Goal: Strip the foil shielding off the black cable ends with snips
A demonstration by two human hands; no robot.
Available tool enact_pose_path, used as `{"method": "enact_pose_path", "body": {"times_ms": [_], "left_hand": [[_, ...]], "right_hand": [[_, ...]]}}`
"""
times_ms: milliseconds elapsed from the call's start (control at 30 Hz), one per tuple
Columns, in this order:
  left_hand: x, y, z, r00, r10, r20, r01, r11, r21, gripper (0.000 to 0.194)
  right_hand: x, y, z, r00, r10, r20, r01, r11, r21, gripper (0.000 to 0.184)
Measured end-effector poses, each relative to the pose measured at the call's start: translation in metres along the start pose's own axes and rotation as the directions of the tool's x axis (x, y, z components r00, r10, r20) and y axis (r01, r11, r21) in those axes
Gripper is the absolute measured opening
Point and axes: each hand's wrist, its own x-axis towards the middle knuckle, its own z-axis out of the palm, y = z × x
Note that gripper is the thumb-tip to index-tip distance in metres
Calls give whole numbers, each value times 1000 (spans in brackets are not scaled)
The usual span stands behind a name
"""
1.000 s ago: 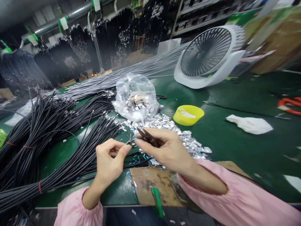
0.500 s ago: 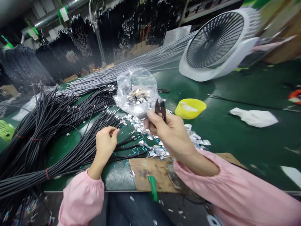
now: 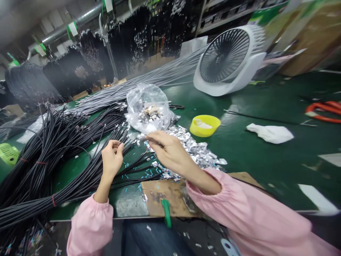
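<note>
My left hand (image 3: 112, 156) is closed in a pinch over the fan of black cables (image 3: 77, 181). What its fingers hold, if anything, is hidden. To its right, my right hand (image 3: 170, 151) is closed around a small dark two-bladed pointed tool (image 3: 145, 138), mostly covered by the fingers; its exact kind is unclear. The tool's thin tip points left towards the cable ends. Below and behind the right hand spreads a heap of silver foil scraps (image 3: 194, 145), with small blue bits (image 3: 149, 173) among the cables.
A clear plastic bag (image 3: 147, 106) of scraps stands behind my hands. Right of it are a yellow dish (image 3: 205, 126), a white fan (image 3: 229, 64) and a white crumpled piece (image 3: 270, 133). Grey cables (image 3: 149, 80) lie at the back. Cardboard (image 3: 170, 195) with a green clip (image 3: 166, 213) lies at the front edge.
My right hand has moved left and slightly down, and its tool has turned from pointing up to pointing left, nearer my left hand. The left hand stays closed over the cables. The view has shifted.
</note>
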Motion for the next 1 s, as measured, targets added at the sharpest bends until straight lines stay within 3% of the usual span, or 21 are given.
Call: {"method": "enact_pose_path", "body": {"times_ms": [167, 300, 433, 533, 667, 800, 900, 1000], "left_hand": [[5, 1, -19, 988, -16, 157, 33, 993, -109, 17], [3, 8, -37, 932, 0, 364, 74, 979, -189, 23], [1, 28, -38, 903, 64, 424, 114, 917, -382, 26], [0, 43, -29, 926, 119, 357, 62, 888, -456, 30], [-12, 49, -19, 959, 216, 186, -133, 916, -378, 42], [-28, 47, -11, 947, 322, -4, -316, 925, -211, 30], [-36, 49, -7, 921, 366, -136, -384, 912, -143, 18], [-40, 52, -4, 902, 385, -196, -408, 907, -99, 13]], "right_hand": [[1, 0, 0, 999, 26, 25, -26, 1000, -5, 28], [5, 0, -1, 995, 91, -34, -91, 996, 5, 26], [7, -2, -1, 992, 100, -76, -95, 993, 64, 18], [6, -5, -1, 998, 53, -39, -49, 993, 110, 15], [3, -11, -1, 999, 31, -35, -24, 984, 178, 15], [1, -15, -2, 997, 65, -36, -53, 963, 265, 17], [0, -18, -2, 993, 106, -56, -82, 944, 319, 20], [-1, -20, -2, 987, 146, -72, -113, 934, 340, 21]]}}
